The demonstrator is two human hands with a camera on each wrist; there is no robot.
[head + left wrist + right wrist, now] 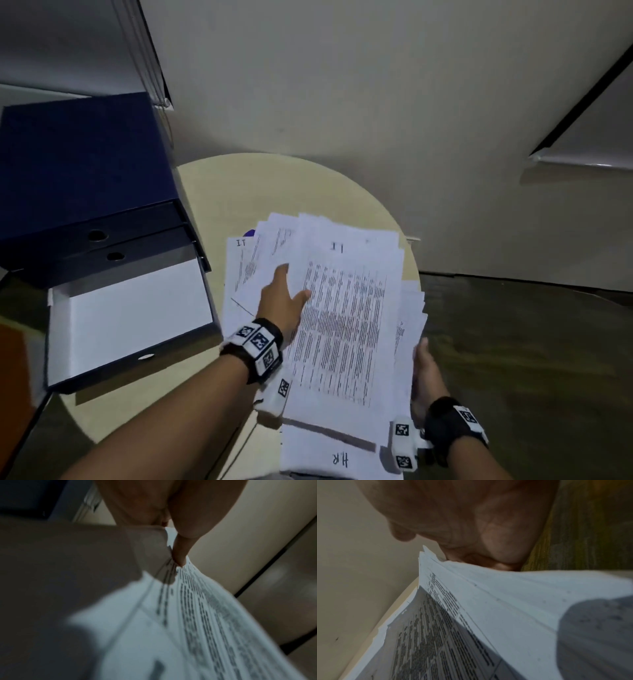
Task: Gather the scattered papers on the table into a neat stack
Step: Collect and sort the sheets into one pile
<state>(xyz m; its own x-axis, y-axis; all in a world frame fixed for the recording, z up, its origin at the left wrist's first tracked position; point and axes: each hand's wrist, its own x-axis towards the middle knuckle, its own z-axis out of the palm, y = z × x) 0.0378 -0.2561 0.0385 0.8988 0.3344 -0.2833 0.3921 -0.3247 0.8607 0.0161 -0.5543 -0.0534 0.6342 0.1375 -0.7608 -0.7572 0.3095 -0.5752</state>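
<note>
A loose, fanned pile of white printed papers point(346, 325) lies on the round cream table point(239, 192), overhanging its right edge. My left hand point(289, 291) pinches the left edge of the top sheets. Its thumb point(180, 550) lies on the printed page point(197, 615), and its other fingers are mostly hidden under the sheets. My right hand point(426, 373) holds the pile's right edge; the papers point(488, 601) run into its palm point(479, 527) and cover its fingers. A sheet marked "H.R" point(339, 459) sticks out at the near end.
Dark blue box files point(85, 171) are stacked at the table's left, with an open white-lined box point(130, 315) in front of them. A wall stands close behind the table. Dark floor point(531, 359) lies beyond the right rim.
</note>
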